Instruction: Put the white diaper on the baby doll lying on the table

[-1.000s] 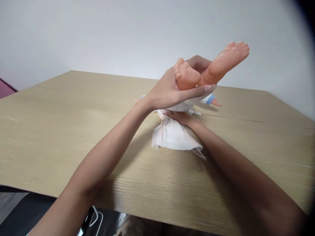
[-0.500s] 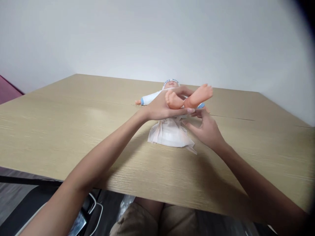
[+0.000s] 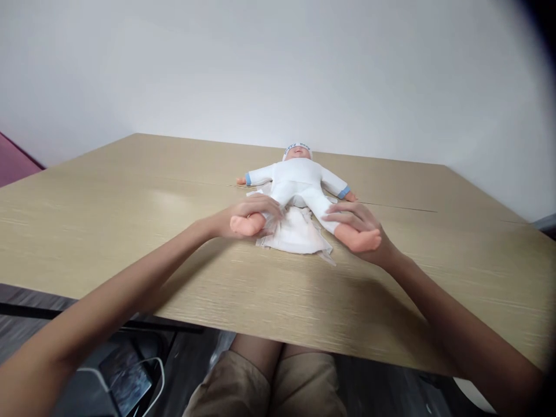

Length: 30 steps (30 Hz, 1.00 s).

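Note:
A baby doll in a white suit with blue cuffs lies on its back, head away from me, arms out and legs spread. An opened white diaper lies under its hips, the front part spread toward me. My left hand is closed round the doll's lower leg on the left, just above the bare foot. My right hand curls round the other lower leg, fingers over the shin, with the foot against the palm. Both legs are low, near the table.
The doll lies on a wide wooden table with a seam across it. A pale wall rises behind. Below the front edge are my knees, a white cable and a dark picture-like item. A pink surface shows far left.
Before, my left hand held both ankles together and raised, with my right hand beside the diaper. Now the legs are lowered and apart, one in each hand.

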{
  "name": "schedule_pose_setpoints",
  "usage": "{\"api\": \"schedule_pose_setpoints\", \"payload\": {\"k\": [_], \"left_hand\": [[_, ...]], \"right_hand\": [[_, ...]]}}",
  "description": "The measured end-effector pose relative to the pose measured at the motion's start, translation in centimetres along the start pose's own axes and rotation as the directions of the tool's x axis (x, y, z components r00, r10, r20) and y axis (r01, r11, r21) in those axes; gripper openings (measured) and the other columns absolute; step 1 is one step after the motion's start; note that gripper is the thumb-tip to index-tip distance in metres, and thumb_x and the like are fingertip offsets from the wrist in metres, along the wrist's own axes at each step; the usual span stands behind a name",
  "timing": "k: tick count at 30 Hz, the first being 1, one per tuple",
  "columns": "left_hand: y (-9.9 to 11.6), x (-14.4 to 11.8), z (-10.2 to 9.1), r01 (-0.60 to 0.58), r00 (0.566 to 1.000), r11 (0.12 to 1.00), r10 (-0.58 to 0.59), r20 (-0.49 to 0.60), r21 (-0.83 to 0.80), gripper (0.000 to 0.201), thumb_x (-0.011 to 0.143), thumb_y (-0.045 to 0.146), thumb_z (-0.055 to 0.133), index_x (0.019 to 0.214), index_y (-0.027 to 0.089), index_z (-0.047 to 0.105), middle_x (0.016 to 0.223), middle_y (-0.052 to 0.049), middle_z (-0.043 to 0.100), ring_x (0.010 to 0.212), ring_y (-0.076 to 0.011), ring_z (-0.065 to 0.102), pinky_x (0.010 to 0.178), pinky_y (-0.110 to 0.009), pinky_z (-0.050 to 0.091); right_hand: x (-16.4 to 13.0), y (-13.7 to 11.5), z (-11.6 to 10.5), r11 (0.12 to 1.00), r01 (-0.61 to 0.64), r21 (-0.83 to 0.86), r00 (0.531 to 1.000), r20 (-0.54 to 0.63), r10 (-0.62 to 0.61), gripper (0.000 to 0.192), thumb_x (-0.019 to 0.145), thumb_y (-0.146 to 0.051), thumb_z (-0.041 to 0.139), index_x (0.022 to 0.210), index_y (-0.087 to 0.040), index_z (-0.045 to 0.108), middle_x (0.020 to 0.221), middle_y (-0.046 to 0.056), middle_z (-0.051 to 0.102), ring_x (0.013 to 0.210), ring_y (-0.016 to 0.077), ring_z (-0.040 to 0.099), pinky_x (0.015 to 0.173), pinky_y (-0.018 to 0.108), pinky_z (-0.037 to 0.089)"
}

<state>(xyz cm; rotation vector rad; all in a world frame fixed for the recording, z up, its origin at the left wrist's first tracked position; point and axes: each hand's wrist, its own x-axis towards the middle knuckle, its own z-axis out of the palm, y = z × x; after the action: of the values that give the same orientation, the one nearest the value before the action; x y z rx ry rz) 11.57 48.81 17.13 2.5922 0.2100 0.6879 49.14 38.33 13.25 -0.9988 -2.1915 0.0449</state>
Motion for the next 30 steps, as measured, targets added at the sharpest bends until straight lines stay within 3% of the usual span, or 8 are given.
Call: {"api": "schedule_pose_setpoints", "payload": {"k": [4, 7, 14, 20, 30], "left_hand": [[-1.8, -3.0, 1.1, -0.035, 0.998, 0.997, 0.032, 0.050, 0.069, 0.055, 0.096, 0.029, 0.082, 0.149, 0.029, 0.071, 0.154, -0.013, 0.070, 0.155, -0.0342, 0.057, 0.129, -0.060, 0.049], [-2.5, -3.8, 1.6, -0.054, 0.997, 0.992, 0.046, 0.066, 0.117, 0.063, 0.096, 0.028, 0.084, 0.157, 0.030, 0.067, 0.158, -0.014, 0.068, 0.158, -0.0342, 0.054, 0.130, -0.059, 0.050], [-2.1, -4.0, 0.9, -0.017, 0.992, 0.990, -0.001, 0.125, 0.143, 0.062, 0.103, 0.012, 0.068, 0.161, 0.032, 0.063, 0.163, -0.012, 0.064, 0.160, -0.0333, 0.052, 0.129, -0.061, 0.051], [-1.7, -4.3, 1.0, -0.021, 0.981, 0.977, -0.021, 0.195, 0.212, 0.078, 0.096, 0.003, 0.066, 0.167, 0.032, 0.052, 0.172, -0.011, 0.055, 0.167, -0.0345, 0.042, 0.130, -0.063, 0.047], [-1.8, -4.6, 1.4, -0.032, 0.978, 0.970, -0.019, 0.207, 0.239, 0.079, 0.096, 0.000, 0.064, 0.167, 0.031, 0.048, 0.174, -0.011, 0.052, 0.168, -0.0335, 0.040, 0.127, -0.062, 0.048]], "right_hand": [[-2.2, 2.2, 0.7, 0.984, 0.125, -0.127, 0.985, 0.135, -0.108, 0.043, 0.106, -0.019, 0.053, 0.136, -0.035, 0.079, 0.146, 0.006, 0.072, 0.141, 0.0280, 0.067, 0.122, 0.054, 0.057], [-2.5, 2.7, 1.2, 0.980, 0.136, -0.147, 0.979, 0.170, -0.110, 0.044, 0.106, -0.018, 0.055, 0.138, -0.036, 0.078, 0.149, 0.005, 0.072, 0.144, 0.0281, 0.065, 0.124, 0.055, 0.056], [-2.7, 2.9, 1.4, 0.964, 0.193, -0.184, 0.966, 0.207, -0.154, 0.045, 0.111, -0.016, 0.050, 0.145, -0.036, 0.073, 0.161, 0.000, 0.066, 0.152, 0.0255, 0.060, 0.123, 0.051, 0.055], [-2.5, 2.6, 1.4, 0.965, 0.194, -0.178, 0.963, 0.223, -0.152, 0.045, 0.112, -0.017, 0.050, 0.147, -0.037, 0.070, 0.164, -0.003, 0.064, 0.152, 0.0255, 0.059, 0.120, 0.050, 0.055], [-2.1, 2.4, 1.4, 0.966, 0.204, -0.161, 0.963, 0.212, -0.168, 0.045, 0.108, -0.011, 0.059, 0.143, -0.036, 0.072, 0.160, -0.003, 0.067, 0.145, 0.0244, 0.063, 0.120, 0.046, 0.054]]}}
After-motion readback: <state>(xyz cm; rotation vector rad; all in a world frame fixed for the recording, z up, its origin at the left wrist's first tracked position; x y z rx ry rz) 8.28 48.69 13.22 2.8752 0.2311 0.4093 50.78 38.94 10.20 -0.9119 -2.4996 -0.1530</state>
